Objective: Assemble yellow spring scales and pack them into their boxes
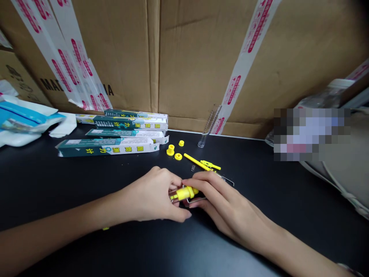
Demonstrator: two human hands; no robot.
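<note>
Both hands meet over the black table around a tubular spring scale (182,194) with a yellow end cap. My left hand (150,194) wraps its clear tube, most of which is hidden in the palm. At the cap end, my right hand (223,200) has its fingers on the yellow cap and a bent metal wire (196,200). Just beyond the hands lie a yellow rod (197,161), a flat yellow piece (210,164), a small spring (193,168) and another bent wire (230,180), partly behind my right hand.
Several printed cartons (108,147) lie at the back left. Yellow caps (170,150) sit near a clear upright tube (209,127). Large cardboard (190,65) walls off the back. A plastic bottle (325,94) and a pale bag (343,154) are at right, blue-white packaging (27,117) at left.
</note>
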